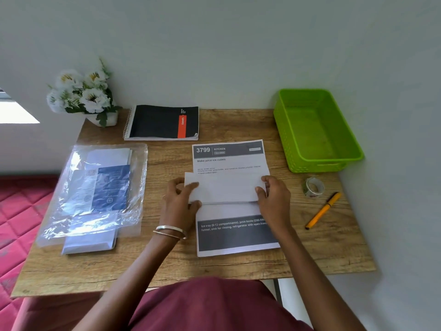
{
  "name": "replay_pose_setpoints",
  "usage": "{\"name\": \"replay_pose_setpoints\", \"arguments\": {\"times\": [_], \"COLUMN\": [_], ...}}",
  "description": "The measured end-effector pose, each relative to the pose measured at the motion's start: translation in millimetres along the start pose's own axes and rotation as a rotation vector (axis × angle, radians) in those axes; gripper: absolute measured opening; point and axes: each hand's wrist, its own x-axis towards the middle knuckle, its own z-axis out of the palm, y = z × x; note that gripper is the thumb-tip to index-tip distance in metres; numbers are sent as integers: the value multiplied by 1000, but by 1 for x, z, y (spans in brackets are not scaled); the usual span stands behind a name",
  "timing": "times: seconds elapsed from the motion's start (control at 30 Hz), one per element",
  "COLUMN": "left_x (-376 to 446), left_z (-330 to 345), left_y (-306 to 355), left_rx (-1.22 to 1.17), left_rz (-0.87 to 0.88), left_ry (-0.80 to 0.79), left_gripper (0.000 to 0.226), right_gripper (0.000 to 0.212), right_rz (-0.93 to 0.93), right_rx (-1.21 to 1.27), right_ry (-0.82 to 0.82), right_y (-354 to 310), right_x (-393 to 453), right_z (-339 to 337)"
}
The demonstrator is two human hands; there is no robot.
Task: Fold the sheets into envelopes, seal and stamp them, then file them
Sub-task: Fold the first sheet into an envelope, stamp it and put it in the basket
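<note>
Here the folded white sheet (225, 187) lies across the middle of the printed sheet (232, 197), which rests flat on the counter (310, 247). The left hand (180, 199) pinches the folded sheet's left end, thumb on top and fingers curled at its edge; the right hand (274, 197) pinches its right end in the same clamped grip. Left of the printed sheet sits a clear plastic packet of envelopes (95, 194). Beyond the printed sheet, toward the wall, lies a black spiral notebook (162, 123), with white flowers (81, 91) further left. Right of the printed sheet stand a green basket (343, 149), a tape roll (313, 187) and an orange pen (323, 210).
</note>
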Motion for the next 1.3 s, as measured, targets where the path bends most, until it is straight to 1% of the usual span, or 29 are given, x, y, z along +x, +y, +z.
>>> {"name": "replay_pose_setpoints", "arguments": {"times": [0.1,0.17,0.27,0.33,0.4,0.57,0.7,0.73,0.8,0.9,0.93,1.0,1.07,1.13,1.2,1.3], "left_x": [-5,-8,-9,-10,-11,-12,-17,-18,-21,-25,-27,-33,-43,-55,-66,-77], "left_z": [5,6,6,6,7,6,9,10,10,12,11,3,-9,-23,-40,-66], "left_y": [-1,2,0,-1,-1,-4,-3,-3,-3,-4,-4,-3,-6,-14,-29,-62], "left_rx": [166,225,300,335,355,382,396,392,372,314,277,173,109,136,171,203], "left_rz": [46,61,90,98,96,102,96,86,64,7,2,14,70,148,174,123], "left_ry": [17,33,5,-19,-33,-17,35,36,9,-52,-56,-6,101,216,306,401], "left_gripper": [37,36,36,37,38,36,34,37,46,45,49,54,46,32,19,17], "right_gripper": [27,28,28,28,30,28,36,38,43,45,44,43,39,34,30,25], "right_rz": [-143,-211,-329,-375,-369,-304,-313,-320,-321,-310,-309,-317,-332,-352,-376,-451], "right_rx": [-255,-429,-567,-573,-568,-596,-626,-634,-645,-668,-670,-662,-642,-600,-529,-399], "right_ry": [21,30,-9,-78,-121,-72,-70,-69,-76,-103,-107,-89,-47,-17,0,-5], "right_y": [-10,-16,-19,-15,-9,17,22,22,21,23,23,22,22,18,8,-19], "right_x": [-7,-14,-22,-25,-25,-20,-20,-22,-23,-26,-26,-26,-26,-30,-37,-56], "right_z": [13,21,31,35,33,12,6,6,6,5,6,6,6,7,11,28]}}
